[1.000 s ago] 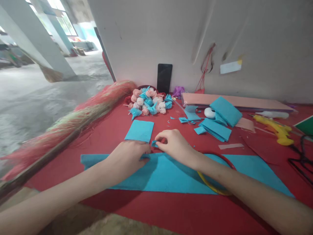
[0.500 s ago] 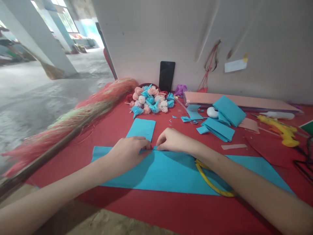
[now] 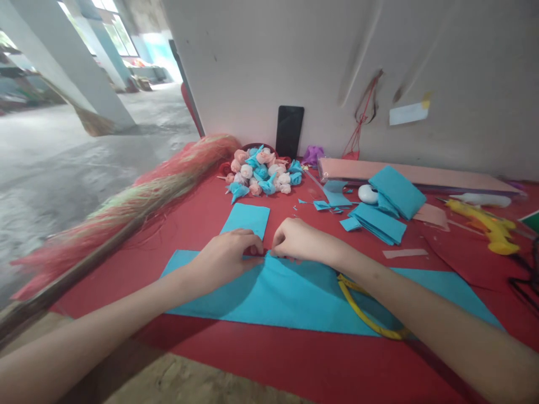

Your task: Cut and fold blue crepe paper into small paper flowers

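Observation:
A long strip of blue paper [image 3: 295,303] lies across the red table [image 3: 219,342]. My left hand [image 3: 229,252] pinches its far edge near the middle, fingers closed. Close beside it on the right, my right hand [image 3: 290,241] pinches the same edge, where the paper is bunched up between the two hands. Just beyond my left hand lies a smaller blue paper rectangle [image 3: 248,219]. Yellow-handled scissors [image 3: 362,311] rest on the strip, partly hidden under my right forearm.
Paper flowers [image 3: 261,171] are piled at the back, near an upright black phone [image 3: 289,132]. Folded blue paper [image 3: 398,192], a white round object [image 3: 368,194] and a yellow glue gun [image 3: 488,221] lie to the right. A red-green fringed bundle [image 3: 138,199] runs along the left.
The strip's far edge has bunched up a little more between my fingertips, and its left end has shifted slightly to the right. The view has moved a little.

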`<state>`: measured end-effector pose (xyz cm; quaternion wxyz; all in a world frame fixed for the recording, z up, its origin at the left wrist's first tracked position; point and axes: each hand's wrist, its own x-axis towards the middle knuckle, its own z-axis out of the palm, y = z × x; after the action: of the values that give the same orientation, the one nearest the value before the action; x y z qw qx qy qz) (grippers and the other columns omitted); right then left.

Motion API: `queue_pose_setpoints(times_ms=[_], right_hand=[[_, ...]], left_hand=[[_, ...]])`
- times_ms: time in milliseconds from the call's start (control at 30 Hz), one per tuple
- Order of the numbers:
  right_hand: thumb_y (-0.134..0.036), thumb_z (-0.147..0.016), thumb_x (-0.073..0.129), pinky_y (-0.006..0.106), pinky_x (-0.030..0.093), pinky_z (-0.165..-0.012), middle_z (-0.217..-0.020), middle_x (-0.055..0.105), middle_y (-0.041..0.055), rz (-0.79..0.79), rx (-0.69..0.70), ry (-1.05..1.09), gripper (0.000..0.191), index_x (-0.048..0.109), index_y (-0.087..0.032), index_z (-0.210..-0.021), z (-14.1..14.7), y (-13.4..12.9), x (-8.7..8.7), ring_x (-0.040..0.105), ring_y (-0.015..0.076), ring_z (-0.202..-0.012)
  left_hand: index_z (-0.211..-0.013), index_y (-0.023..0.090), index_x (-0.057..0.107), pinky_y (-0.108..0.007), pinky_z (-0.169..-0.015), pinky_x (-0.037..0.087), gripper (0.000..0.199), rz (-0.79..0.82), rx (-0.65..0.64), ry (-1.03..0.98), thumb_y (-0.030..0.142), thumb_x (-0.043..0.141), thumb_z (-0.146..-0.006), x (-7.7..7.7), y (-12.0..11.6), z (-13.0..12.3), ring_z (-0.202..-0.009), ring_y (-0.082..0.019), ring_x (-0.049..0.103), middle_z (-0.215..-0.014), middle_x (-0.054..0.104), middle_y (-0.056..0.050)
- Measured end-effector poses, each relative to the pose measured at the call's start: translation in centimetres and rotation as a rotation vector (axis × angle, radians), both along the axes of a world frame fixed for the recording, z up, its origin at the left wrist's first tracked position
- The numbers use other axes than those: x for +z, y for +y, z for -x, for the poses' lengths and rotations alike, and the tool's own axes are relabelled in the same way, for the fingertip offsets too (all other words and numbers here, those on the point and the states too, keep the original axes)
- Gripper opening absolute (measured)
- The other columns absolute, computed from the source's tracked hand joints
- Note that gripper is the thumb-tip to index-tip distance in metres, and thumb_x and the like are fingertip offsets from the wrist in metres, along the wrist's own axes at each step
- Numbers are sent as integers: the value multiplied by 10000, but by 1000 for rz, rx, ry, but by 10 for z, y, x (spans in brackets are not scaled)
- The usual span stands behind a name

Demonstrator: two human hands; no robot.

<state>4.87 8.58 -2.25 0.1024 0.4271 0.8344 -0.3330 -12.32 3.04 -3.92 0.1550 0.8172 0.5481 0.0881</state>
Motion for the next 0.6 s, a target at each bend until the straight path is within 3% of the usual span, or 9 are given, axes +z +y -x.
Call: queue_pose_setpoints(times_ms=[300,433,600], right_hand=[[-322,-894,541,339,508,-753,-887,617,34,-159,-44,94,211,602,-120,-909,-2,-5,-12,596,147,-817],[-321,-892,545,332,510,-744,-865,620,30,-197,-60,142,208,605,-122,-893,-5,-5,-18,598,143,-803],[-239,-907,508,340,497,-761,-891,616,32,-326,-107,257,151,589,-126,-966,-22,-29,0,588,149,-827]], left_hand=[[-867,192,646,-277,-714,463,120,-101,-71,14,160,544,-811,3,-10,-10,-831,-181,617,-882,668,-26],[-886,204,670,-282,-693,475,137,-191,-164,54,184,547,-829,-1,-15,-16,-803,-188,636,-878,687,-21],[-857,204,676,-262,-677,482,159,-211,-173,85,166,523,-841,-1,-13,-19,-779,-174,644,-858,687,-16]])
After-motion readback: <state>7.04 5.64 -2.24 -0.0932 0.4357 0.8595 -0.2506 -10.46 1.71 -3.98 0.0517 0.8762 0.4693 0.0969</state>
